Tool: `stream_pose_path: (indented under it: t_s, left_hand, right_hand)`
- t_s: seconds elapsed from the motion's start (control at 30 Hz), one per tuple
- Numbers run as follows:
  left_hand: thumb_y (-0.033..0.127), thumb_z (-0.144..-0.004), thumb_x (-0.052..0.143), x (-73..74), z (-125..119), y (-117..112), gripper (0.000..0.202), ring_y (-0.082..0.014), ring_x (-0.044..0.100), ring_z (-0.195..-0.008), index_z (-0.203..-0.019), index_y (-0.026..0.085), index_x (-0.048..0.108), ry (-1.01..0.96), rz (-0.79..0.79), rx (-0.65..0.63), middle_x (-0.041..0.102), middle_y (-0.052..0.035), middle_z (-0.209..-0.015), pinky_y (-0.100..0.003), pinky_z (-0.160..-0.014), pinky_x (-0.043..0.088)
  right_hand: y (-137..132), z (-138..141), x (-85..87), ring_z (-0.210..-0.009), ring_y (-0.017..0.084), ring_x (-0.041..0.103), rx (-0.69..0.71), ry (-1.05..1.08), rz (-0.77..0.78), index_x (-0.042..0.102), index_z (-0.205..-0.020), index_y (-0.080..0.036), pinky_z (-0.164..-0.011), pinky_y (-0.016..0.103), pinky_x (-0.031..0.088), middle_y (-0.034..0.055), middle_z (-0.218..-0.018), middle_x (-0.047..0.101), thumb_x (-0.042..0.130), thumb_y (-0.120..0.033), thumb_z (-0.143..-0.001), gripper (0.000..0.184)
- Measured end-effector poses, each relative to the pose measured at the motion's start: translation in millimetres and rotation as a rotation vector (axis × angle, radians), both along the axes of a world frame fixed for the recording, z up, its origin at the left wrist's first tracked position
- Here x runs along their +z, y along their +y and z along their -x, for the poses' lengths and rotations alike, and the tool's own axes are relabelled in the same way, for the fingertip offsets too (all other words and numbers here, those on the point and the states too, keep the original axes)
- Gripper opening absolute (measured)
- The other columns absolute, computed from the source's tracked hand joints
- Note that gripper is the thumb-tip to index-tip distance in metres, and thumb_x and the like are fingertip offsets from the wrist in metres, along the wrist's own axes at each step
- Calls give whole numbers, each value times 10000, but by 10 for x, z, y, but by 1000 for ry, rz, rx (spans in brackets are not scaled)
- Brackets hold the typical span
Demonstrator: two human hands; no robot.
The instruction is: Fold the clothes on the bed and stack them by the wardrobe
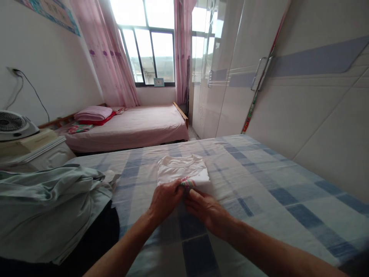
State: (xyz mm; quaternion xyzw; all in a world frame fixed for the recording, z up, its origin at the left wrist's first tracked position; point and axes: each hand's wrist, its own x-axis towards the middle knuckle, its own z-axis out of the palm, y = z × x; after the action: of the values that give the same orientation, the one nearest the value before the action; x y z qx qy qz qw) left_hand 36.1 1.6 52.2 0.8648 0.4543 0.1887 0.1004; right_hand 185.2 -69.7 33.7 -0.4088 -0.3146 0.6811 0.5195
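Observation:
A white T-shirt (184,167) lies folded on the blue-and-white checked bedsheet, its round neckline on the far side. A patch of pink and green print shows at its near edge. My left hand (166,199) is closed on that near edge, fingers bent in a pinch beside the print. Close by on the right, my right hand (207,212) is held on its side with fingers stretched out and thumb apart. Its fingertips are at the shirt's near edge, partly hidden behind the left hand, and I see nothing gripped in them.
A heap of pale green clothing (54,204) lies at the left, with dark cloth under it. Beyond the checked bedsheet (242,184) stands a pink bed (150,123) below a window. Glossy wardrobe doors (227,77) line the right side. A fan (15,125) sits far left.

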Motion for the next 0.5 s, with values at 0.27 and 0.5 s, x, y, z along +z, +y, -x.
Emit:
stream_pose_path:
  t_s: [0.27, 0.5]
  left_hand:
    - [389, -914, 357, -236, 296, 290, 344, -175, 674, -845, -1054, 242, 635, -272, 3, -38, 703, -24, -1022, -265, -738, 517]
    - [344, -897, 389, -666, 474, 718, 377, -244, 482, -1237, -1182, 202, 591, 54, -181, 102, 560, -88, -1302, -406, -1041, 385]
  right_hand:
    - [371, 159, -61, -917, 234, 626, -434, -61, -147, 606, -965, -200, -748, 370, 541, 60, -961, 681, 594, -381, -716, 308]
    - [873, -800, 555, -534, 105, 540, -643, 40, -230, 535, -712, -188, -504, 227, 490, -43, -612, 571, 567, -100, -618, 133]
